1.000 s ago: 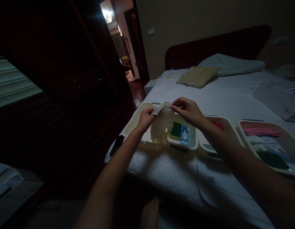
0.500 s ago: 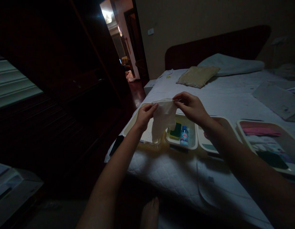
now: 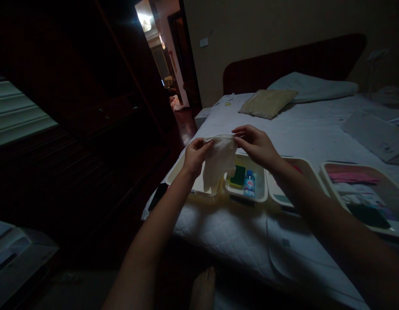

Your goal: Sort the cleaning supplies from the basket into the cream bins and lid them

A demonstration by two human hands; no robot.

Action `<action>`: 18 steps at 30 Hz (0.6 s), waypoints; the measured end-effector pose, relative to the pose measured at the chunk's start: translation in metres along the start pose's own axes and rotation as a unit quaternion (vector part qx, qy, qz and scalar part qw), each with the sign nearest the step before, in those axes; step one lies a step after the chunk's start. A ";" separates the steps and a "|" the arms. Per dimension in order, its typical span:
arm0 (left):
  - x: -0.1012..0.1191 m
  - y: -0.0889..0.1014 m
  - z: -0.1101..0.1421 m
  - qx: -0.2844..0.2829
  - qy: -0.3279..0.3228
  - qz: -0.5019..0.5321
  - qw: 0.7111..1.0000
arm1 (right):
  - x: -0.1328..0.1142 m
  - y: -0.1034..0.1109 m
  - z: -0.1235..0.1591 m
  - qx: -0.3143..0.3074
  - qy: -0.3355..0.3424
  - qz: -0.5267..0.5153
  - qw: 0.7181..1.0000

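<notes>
In a dim bedroom, a quilted white bed [image 3: 238, 232] below a dark headboard [image 3: 283, 64] carries a row of shallow cream plastic trays. A thin, pale disposable glove [image 3: 219, 165] hangs by its cuff above the left tray [image 3: 177, 170], fingers of the glove pointing down. The person's left hand [image 3: 197, 157] is curled closed on one side of the cuff, and the right hand [image 3: 257, 146] pinches the other side between thumb and fingers [image 3: 243, 134]. The middle tray [image 3: 245, 199] holds a green-and-yellow sponge [image 3: 237, 176] and a small water bottle [image 3: 249, 184]. The far-right tray [image 3: 325, 170] holds a pink cloth [image 3: 351, 178] and a dark green cloth [image 3: 367, 216].
</notes>
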State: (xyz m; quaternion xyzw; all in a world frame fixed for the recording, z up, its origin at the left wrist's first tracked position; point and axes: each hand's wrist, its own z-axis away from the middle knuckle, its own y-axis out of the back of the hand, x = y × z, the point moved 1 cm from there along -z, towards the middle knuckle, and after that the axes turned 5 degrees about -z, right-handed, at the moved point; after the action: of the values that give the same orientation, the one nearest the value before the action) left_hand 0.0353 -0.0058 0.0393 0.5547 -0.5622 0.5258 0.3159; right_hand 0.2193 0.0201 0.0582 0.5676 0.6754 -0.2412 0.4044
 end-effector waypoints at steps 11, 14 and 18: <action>0.002 -0.008 0.000 0.003 -0.004 0.022 1.000 | 0.016 -0.002 0.005 0.019 -0.087 -0.041 0.995; 0.005 -0.010 0.001 0.000 -0.003 0.021 1.000 | 0.016 -0.004 0.008 0.009 -0.123 -0.054 0.991; 0.009 -0.013 0.004 0.004 -0.011 0.026 1.000 | 0.018 -0.009 0.013 -0.068 -0.140 -0.099 0.983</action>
State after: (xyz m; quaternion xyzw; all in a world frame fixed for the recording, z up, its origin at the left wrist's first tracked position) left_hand 0.0470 -0.0096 0.0502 0.5473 -0.5777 0.5295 0.2939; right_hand 0.2135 0.0178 0.0352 0.4298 0.6798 -0.3100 0.5069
